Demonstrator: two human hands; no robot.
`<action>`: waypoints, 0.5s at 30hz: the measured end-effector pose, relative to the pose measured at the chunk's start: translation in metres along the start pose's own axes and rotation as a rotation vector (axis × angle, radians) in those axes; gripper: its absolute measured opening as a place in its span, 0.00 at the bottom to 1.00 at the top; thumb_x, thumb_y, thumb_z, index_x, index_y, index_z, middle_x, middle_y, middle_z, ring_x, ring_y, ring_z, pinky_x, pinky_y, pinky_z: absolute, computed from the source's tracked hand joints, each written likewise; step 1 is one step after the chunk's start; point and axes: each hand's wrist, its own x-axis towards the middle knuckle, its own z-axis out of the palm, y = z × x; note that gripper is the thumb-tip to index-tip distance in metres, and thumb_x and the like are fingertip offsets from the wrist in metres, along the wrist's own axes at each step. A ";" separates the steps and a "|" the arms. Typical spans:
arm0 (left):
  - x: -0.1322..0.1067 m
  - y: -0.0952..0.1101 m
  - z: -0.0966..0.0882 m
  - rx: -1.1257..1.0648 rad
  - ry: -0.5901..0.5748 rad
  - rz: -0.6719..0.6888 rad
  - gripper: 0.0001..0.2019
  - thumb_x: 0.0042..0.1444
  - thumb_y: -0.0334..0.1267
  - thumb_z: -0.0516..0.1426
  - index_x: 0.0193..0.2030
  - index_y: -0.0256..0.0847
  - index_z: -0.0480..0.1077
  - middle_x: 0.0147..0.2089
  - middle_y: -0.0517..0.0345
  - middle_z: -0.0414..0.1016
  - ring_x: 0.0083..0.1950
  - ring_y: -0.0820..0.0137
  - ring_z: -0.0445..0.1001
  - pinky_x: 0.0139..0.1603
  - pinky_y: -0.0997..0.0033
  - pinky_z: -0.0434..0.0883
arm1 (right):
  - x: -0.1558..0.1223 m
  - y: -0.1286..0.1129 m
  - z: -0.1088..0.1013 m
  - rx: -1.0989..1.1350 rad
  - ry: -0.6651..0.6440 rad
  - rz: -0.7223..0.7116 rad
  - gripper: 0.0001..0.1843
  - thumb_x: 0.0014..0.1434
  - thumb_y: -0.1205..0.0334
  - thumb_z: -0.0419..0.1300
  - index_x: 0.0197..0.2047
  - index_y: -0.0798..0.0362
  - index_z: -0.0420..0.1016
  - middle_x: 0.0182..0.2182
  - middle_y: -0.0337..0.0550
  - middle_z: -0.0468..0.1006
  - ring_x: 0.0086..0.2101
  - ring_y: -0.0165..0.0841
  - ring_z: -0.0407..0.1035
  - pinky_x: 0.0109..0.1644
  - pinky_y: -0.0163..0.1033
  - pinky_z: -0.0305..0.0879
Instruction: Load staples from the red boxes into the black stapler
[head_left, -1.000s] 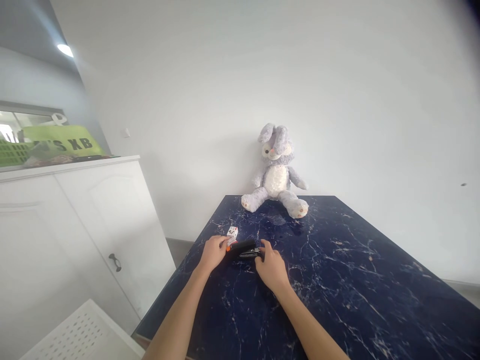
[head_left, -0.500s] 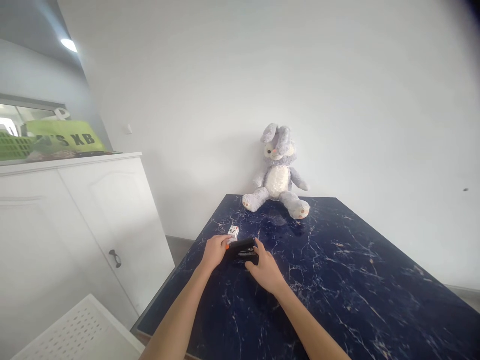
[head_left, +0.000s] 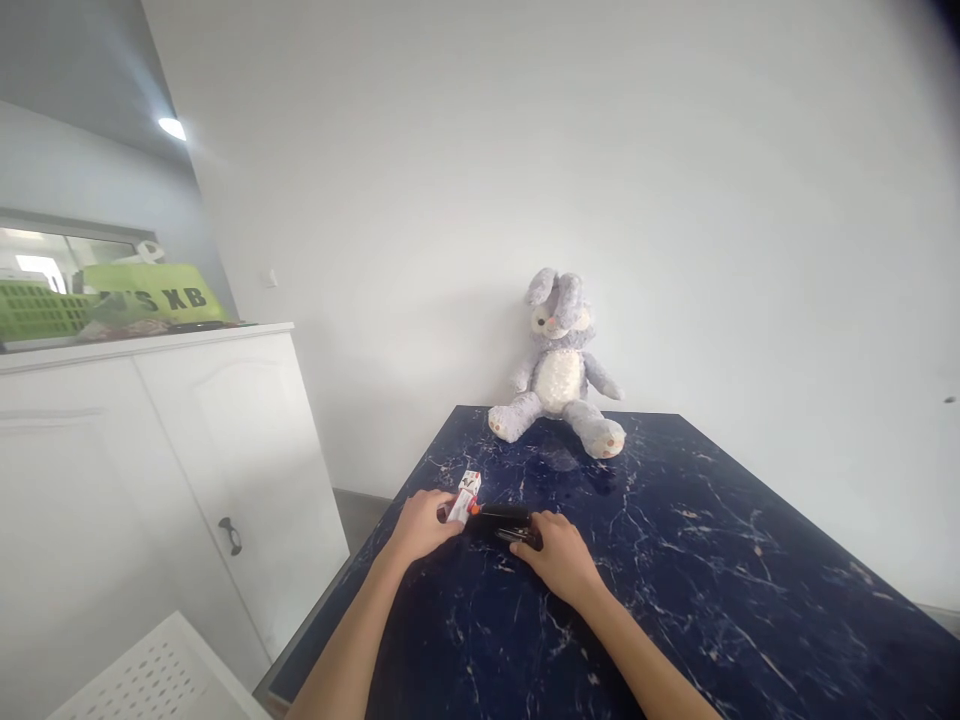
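A black stapler (head_left: 504,516) with an orange tip lies on the dark blue marbled table, a thin metal part showing along its near side. My right hand (head_left: 561,556) is closed around its right end. Just left of the orange tip, my left hand (head_left: 422,525) pinches a small white and red box (head_left: 460,507) between thumb and fingers. Directly behind that box is another white box face (head_left: 470,481) with dark print; whether it is a separate box I cannot tell.
A grey and white plush rabbit (head_left: 559,380) sits at the table's (head_left: 675,600) far edge against the wall. To the left stands a white cabinet (head_left: 217,430) with a green bag (head_left: 165,290) and basket (head_left: 41,310) on top. A perforated white surface (head_left: 157,680) is at lower left.
My left hand has left the stapler's orange end and now grips the small box. My right hand has closed further round the stapler, which sits slightly farther right. The view has tilted up a little.
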 end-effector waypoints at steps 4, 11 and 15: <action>-0.001 -0.001 -0.004 -0.025 -0.058 0.073 0.14 0.54 0.43 0.59 0.46 0.46 0.80 0.41 0.56 0.82 0.44 0.62 0.76 0.45 0.69 0.69 | -0.002 0.013 -0.006 -0.036 0.038 0.072 0.12 0.55 0.52 0.63 0.38 0.50 0.75 0.36 0.43 0.78 0.40 0.40 0.69 0.41 0.39 0.58; 0.008 -0.007 0.006 0.036 0.007 0.090 0.21 0.65 0.48 0.48 0.58 0.47 0.73 0.62 0.53 0.71 0.63 0.57 0.64 0.63 0.57 0.59 | -0.006 0.016 -0.011 -0.038 0.060 0.104 0.13 0.54 0.51 0.64 0.36 0.51 0.74 0.37 0.45 0.78 0.40 0.40 0.69 0.40 0.38 0.57; 0.028 -0.002 0.027 0.074 -0.039 0.109 0.25 0.64 0.50 0.50 0.66 0.52 0.63 0.71 0.53 0.58 0.70 0.51 0.55 0.65 0.47 0.55 | -0.003 0.022 -0.012 -0.058 0.074 0.135 0.13 0.54 0.51 0.64 0.37 0.51 0.75 0.37 0.44 0.78 0.41 0.41 0.69 0.42 0.39 0.58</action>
